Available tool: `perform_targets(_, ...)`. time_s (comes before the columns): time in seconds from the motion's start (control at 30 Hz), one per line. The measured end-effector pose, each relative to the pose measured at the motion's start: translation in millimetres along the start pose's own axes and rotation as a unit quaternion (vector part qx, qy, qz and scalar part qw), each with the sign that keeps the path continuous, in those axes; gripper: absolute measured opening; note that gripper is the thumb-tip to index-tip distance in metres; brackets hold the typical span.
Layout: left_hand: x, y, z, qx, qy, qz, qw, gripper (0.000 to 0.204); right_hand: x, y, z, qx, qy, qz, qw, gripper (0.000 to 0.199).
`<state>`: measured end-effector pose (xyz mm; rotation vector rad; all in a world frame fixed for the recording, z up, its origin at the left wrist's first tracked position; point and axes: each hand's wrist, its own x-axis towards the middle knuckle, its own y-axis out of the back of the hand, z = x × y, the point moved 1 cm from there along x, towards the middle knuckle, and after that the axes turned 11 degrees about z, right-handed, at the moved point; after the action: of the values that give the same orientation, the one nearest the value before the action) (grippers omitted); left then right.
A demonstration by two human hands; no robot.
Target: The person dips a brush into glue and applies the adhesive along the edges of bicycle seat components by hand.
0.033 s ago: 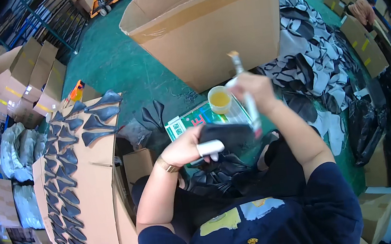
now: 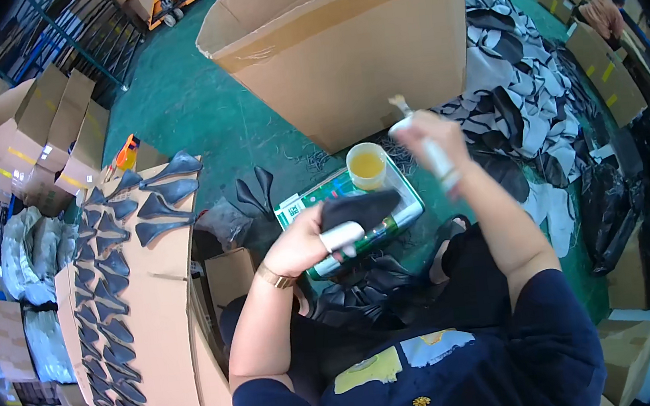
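My left hand [image 2: 297, 242], with a white wrap on one finger, grips a black saddle-shaped piece [image 2: 362, 208], blurred by motion. In my right hand [image 2: 438, 142] is a brush [image 2: 401, 106], its bristles pointing up and away from me and its pale handle smeared by motion. Between and beyond the hands stands a round white cup [image 2: 367, 168] of yellow liquid. The cup rests on a green and white box [image 2: 410, 211], partly hidden by the black piece. More dark pieces [image 2: 363, 291] lie on the floor between my legs.
A large cardboard box [image 2: 349, 64] stands ahead. Rows of dark saddle-shaped pieces [image 2: 111, 263] lie on a cardboard sheet [image 2: 159, 326] at left. Grey and black pieces [image 2: 520, 84] are heaped at right, near black plastic bags [image 2: 614, 210]. More cartons [image 2: 46, 146] stand at far left.
The brush has tilted and its bristle end has shifted slightly right and nearer. My right hand has turned, and the black piece has moved a little left, uncovering more of the green box.
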<state>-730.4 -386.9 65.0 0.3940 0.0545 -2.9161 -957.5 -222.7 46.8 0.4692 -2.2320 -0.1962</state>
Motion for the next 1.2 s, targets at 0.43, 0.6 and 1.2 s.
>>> perform_targets(0.43, 46.6, 27.7, -78.9, 0.431, -0.011, 0.276, 0.859, 0.039, -32.0, -50.7, 54.4, -0.064, -0.217, -0.182, 0.957, 0.02)
perform_targets(0.6, 54.7, 20.1, -93.1, 0.487, -0.103, 0.276, 0.822, 0.046, -50.2, -67.4, 83.1, -0.106, -0.159, -0.255, 0.948, 0.019)
perform_targets(1.2, 71.4, 18.6, -93.4, 0.409, -0.111, 0.323, 0.846, 0.045, -26.9, -18.0, 63.9, 0.261, -0.419, -0.042, 0.869, 0.025)
